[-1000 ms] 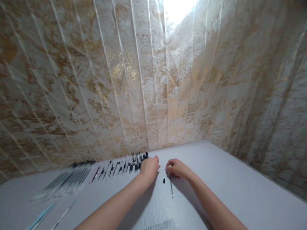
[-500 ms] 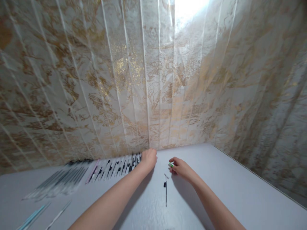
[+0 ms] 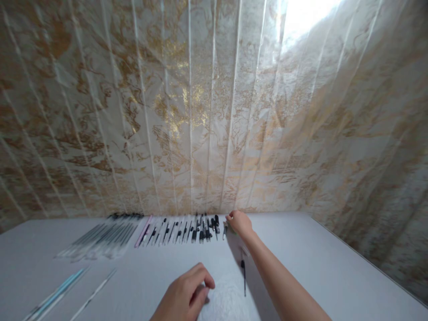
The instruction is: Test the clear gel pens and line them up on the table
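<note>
My right hand [image 3: 239,223] is at the far side of the table, at the right end of a row of pen parts [image 3: 185,232]. Its fingers are pinched, and a trace of green from a small green-and-white piece [image 3: 235,232] shows under them. A short pale piece [image 3: 224,231] lies just below the fingertips. Nearer to me, my left hand [image 3: 189,292] hovers over the table with loosely curled fingers and nothing visible in them. A thin dark pen refill [image 3: 244,281] lies beside my right forearm, with a small black piece [image 3: 242,264] at its upper end.
Several grey-and-clear pen barrels [image 3: 96,240] lie in a bundle at the left, beside a pink stick [image 3: 143,231]. Light-blue sticks [image 3: 60,290] and a thin white one [image 3: 95,292] lie at front left. A patterned curtain [image 3: 200,111] hangs behind the table.
My left hand has pulled back from the row toward me. My right hand has moved forward to the row's right end with the green-and-white piece. The view has shifted.
</note>
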{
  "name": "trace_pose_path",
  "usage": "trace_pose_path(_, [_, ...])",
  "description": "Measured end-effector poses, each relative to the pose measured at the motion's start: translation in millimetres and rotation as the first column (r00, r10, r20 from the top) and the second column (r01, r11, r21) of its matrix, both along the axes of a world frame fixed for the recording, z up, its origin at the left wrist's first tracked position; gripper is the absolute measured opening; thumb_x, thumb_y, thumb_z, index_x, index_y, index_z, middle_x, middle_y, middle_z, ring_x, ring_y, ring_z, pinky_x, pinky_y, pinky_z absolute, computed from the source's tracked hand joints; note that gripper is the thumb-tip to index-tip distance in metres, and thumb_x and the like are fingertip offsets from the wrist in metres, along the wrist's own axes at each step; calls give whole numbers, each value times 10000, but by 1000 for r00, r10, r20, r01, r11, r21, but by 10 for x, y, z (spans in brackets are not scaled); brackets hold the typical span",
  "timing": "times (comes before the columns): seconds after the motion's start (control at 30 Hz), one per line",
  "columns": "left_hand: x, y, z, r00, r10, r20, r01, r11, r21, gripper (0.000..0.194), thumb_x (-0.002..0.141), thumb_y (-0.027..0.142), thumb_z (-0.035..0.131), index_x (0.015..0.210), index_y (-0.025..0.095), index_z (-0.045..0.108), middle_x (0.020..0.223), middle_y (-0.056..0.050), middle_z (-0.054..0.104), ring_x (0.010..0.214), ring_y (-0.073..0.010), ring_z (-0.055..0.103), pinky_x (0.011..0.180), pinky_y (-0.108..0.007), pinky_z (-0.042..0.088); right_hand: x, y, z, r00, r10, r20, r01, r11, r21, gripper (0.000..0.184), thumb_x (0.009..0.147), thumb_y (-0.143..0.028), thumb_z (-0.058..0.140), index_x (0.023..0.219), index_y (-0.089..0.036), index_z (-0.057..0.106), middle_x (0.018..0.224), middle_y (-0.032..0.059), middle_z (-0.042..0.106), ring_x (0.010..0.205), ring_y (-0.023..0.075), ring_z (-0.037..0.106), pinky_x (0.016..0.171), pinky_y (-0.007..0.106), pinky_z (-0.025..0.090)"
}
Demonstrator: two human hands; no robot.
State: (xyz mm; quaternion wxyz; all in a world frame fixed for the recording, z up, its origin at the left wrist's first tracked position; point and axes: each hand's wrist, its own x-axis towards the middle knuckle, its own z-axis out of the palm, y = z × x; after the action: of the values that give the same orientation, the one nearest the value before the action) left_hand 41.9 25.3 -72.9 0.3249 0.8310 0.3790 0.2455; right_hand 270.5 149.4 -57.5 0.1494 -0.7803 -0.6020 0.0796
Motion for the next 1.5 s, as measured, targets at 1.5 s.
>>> trace_pose_path(1.5, [-127, 98, -265, 998, -47, -42, 49, 998, 37, 310, 743, 11, 419, 869, 227, 602, 894, 21, 629, 779, -106, 618, 716, -157, 420, 99, -94, -137, 939, 234, -252, -262, 962, -82, 614, 678, -166, 686, 1260, -100, 499, 1047, 93, 632, 861, 189, 625, 736, 264, 487])
